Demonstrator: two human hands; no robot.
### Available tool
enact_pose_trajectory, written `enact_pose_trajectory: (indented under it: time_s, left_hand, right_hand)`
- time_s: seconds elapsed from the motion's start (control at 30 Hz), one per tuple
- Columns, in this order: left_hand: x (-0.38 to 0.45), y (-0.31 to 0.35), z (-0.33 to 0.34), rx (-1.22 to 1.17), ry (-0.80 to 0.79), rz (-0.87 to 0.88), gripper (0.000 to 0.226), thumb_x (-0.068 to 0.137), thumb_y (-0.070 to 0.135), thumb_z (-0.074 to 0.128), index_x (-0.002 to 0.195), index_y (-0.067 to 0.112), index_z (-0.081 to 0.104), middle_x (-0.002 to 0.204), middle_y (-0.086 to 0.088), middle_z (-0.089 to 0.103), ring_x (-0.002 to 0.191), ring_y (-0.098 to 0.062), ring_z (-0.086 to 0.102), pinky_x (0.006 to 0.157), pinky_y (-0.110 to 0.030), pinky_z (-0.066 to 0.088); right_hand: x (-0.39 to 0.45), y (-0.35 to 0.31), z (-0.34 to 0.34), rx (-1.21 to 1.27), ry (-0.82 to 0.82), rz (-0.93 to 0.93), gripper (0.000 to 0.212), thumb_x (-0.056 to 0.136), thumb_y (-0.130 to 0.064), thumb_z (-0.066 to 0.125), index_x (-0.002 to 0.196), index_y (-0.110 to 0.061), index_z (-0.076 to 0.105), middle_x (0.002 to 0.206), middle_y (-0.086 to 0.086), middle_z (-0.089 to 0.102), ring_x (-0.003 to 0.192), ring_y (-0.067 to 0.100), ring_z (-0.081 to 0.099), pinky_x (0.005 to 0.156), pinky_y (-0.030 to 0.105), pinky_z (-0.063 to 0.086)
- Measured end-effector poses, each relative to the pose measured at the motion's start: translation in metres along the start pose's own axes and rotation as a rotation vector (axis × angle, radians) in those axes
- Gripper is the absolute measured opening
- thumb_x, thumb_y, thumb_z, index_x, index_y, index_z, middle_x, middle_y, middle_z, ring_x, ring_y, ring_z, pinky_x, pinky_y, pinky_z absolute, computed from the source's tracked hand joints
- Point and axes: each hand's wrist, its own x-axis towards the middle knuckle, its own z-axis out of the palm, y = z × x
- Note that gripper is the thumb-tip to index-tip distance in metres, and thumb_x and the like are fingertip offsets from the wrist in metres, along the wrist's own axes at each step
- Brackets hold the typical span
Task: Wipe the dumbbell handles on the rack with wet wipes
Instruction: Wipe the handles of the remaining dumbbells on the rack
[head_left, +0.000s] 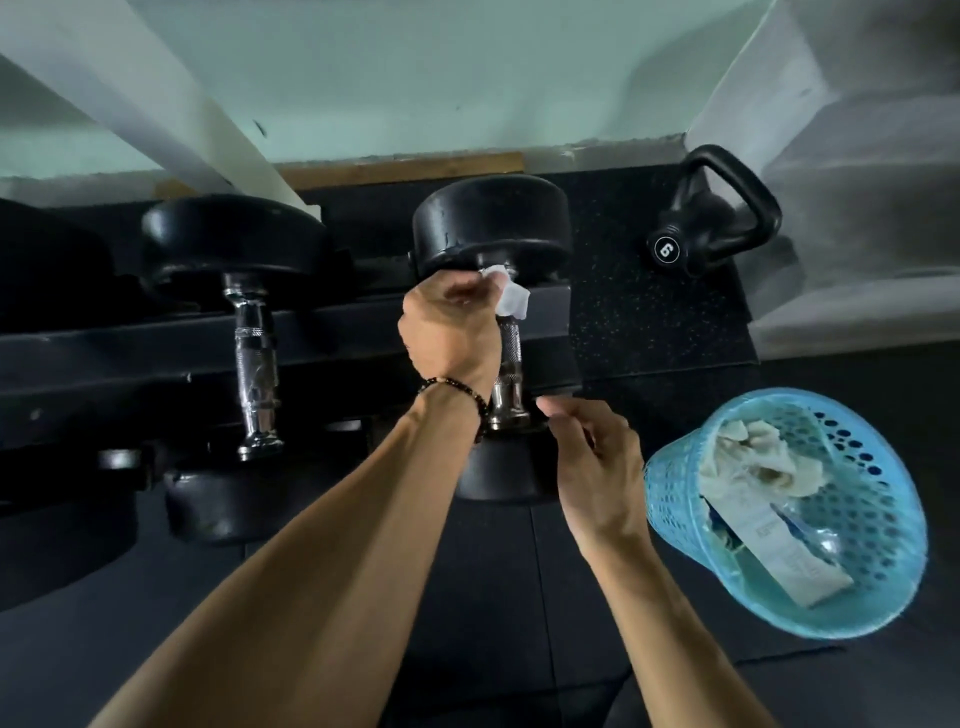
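The left hand (449, 332) clamps a wet wipe (511, 296) round the dumbbell handle (511, 353) on the rack (130, 332); the right hand (597, 457), fingers loosely curled, steadies nothing. The wipe could bunch and miss the knurling.

Single head-worn wide-angle view, looking steeply down and forward. Close range: forearms enter from bottom edge, hands (452, 332) at frame centre. Black metal dumbbell rack (130, 343) crosses left and middle; pale green wall (415, 78) along top. Edges bowed by lens. No second view.
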Motion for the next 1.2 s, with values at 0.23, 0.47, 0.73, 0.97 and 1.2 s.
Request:
enact_pose_trajectory:
  time_s: [0.23, 0.47, 0.73, 0.97, 1.2]
  left_hand:
    - [0.002, -0.003, -0.014, 0.266, -0.071, 0.173, 0.013, 0.077, 0.033, 0.082, 0.081, 0.021, 0.078, 0.077, 0.008, 0.074, 0.072, -0.008, 0.068, 0.070, -0.023, 0.055]
    - [-0.012, -0.007, -0.017, 0.315, -0.096, 0.076, 0.008, 0.078, 0.029, 0.082, 0.079, 0.024, 0.076, 0.072, 0.013, 0.069, 0.068, -0.001, 0.065, 0.061, -0.010, 0.050]
    - [0.002, 0.014, -0.007, 0.288, -0.055, 0.099, 0.007, 0.078, 0.027, 0.081, 0.082, 0.023, 0.077, 0.080, 0.008, 0.072, 0.078, -0.008, 0.068, 0.075, -0.017, 0.055]
    - [-0.024, -0.006, -0.023, 0.415, -0.234, 0.192, 0.008, 0.081, 0.024, 0.078, 0.076, 0.020, 0.075, 0.071, 0.009, 0.069, 0.069, -0.007, 0.066, 0.063, -0.019, 0.054]
    - [-0.008, 0.000, -0.018, 0.335, -0.168, 0.120, 0.013, 0.081, 0.029, 0.080, 0.074, 0.021, 0.073, 0.072, 0.008, 0.070, 0.072, -0.009, 0.068, 0.066, -0.019, 0.055]
  right_hand:
    - [-0.004, 0.005, -0.001, -0.079, -0.055, -0.092, 0.028, 0.090, -0.024, 0.043, 0.088, -0.032, 0.069, 0.094, -0.032, 0.060, 0.102, -0.001, 0.045, 0.079, 0.004, 0.035]
    - [-0.004, 0.014, 0.001, -0.153, -0.057, -0.167, 0.036, 0.090, -0.036, 0.037, 0.099, -0.026, 0.070, 0.101, -0.020, 0.060, 0.104, 0.004, 0.045, 0.085, 0.020, 0.038]
    - [-0.009, 0.019, 0.001, -0.237, -0.114, -0.222, 0.062, 0.087, -0.061, 0.026, 0.125, -0.025, 0.059, 0.117, -0.019, 0.049, 0.117, 0.004, 0.037, 0.095, 0.027, 0.030]
    - [-0.009, 0.018, 0.003, -0.232, -0.100, -0.210, 0.054, 0.086, -0.058, 0.028, 0.118, -0.026, 0.058, 0.113, -0.021, 0.047, 0.113, 0.003, 0.037, 0.093, 0.030, 0.033]
    - [-0.008, 0.022, 0.000, -0.247, -0.112, -0.274, 0.052, 0.090, -0.058, 0.029, 0.119, -0.026, 0.059, 0.107, -0.032, 0.044, 0.111, 0.002, 0.038, 0.093, 0.023, 0.033]
